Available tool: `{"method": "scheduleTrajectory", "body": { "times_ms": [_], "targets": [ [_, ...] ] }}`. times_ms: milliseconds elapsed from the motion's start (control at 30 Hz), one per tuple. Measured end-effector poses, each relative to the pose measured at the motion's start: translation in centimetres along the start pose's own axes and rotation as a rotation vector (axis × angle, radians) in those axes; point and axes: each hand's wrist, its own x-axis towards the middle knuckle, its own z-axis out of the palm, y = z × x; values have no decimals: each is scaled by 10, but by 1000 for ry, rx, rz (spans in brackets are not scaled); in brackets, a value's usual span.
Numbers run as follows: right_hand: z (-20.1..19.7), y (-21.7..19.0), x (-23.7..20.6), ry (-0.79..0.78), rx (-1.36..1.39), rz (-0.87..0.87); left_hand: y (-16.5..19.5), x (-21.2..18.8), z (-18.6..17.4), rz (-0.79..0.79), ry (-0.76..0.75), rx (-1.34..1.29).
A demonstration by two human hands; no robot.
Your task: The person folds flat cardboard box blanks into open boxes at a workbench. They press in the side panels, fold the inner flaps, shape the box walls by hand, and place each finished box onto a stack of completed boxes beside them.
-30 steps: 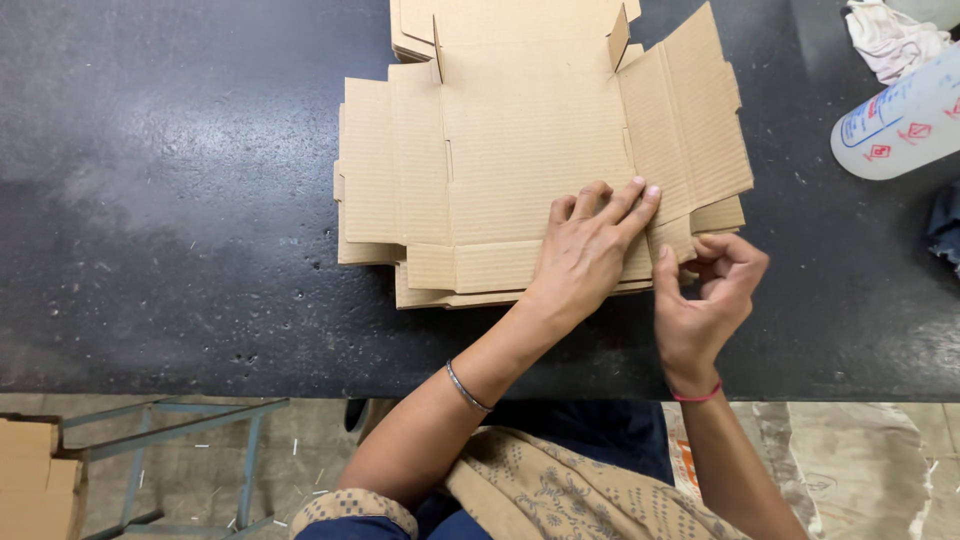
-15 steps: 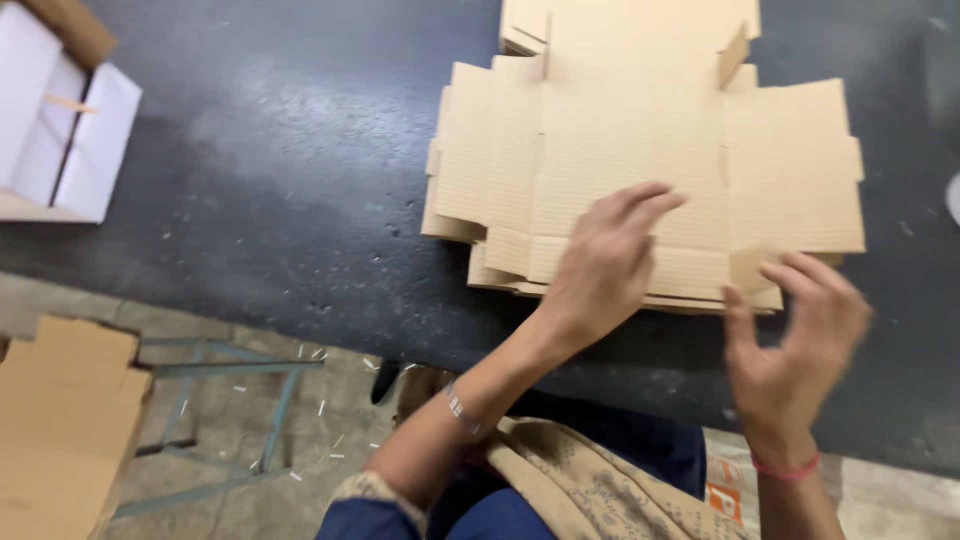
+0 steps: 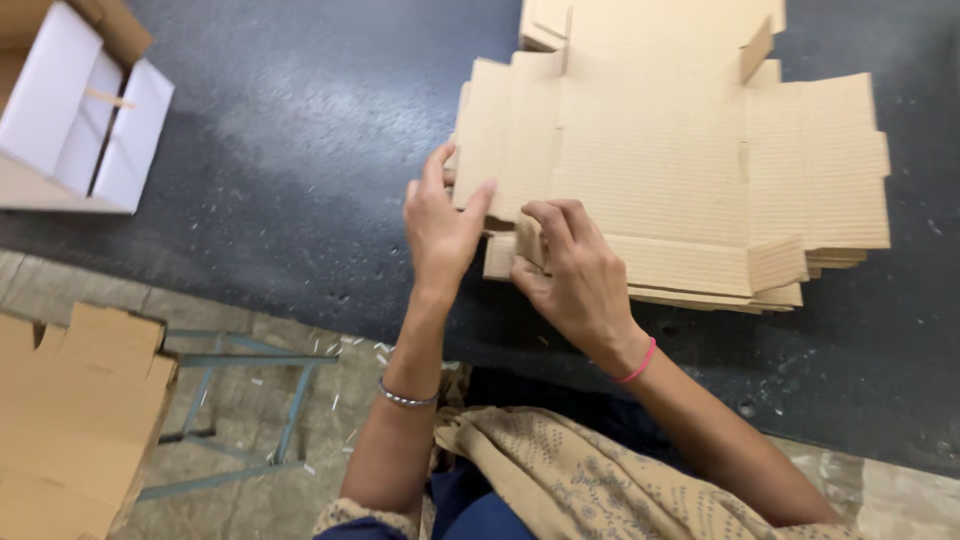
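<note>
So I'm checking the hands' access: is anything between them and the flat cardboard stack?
Nothing visible. The left hand and right hand already touch the near-left corner of the cardboard stack on the dark table.

Dark, speckled desk [image 3: 300, 150], seen from above, its near edge running from lower left to lower right. A stack of flat die-cut corrugated cardboard box blanks [image 3: 680, 160] lies directly on its surface at upper centre to right, flaps spread and the lower edges of the sheets fanned slightly. An open cardboard box with a white inside [image 3: 80, 120] rests at the desk's far left corner. Below the desk, the pale floor [image 3: 250, 400] carries scattered paper scraps, a blue-grey metal frame [image 3: 240, 400] and a pile of brown cardboard pieces [image 3: 70, 420].
</note>
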Motion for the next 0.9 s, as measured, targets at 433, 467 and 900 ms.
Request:
{"method": "scheduleTrajectory", "body": {
  "times_ms": [433, 467, 900],
  "targets": [
    [-87, 59, -56, 69, -212, -125, 33, -29, -16, -21, -208, -704],
    [-92, 64, -54, 51, -285, -153, 34, -29, -18, -21, -214, -706],
    [-98, 89, -19, 72, -112, -56, -16, 50, 28, -312, -509, -1573]
  ]
}}
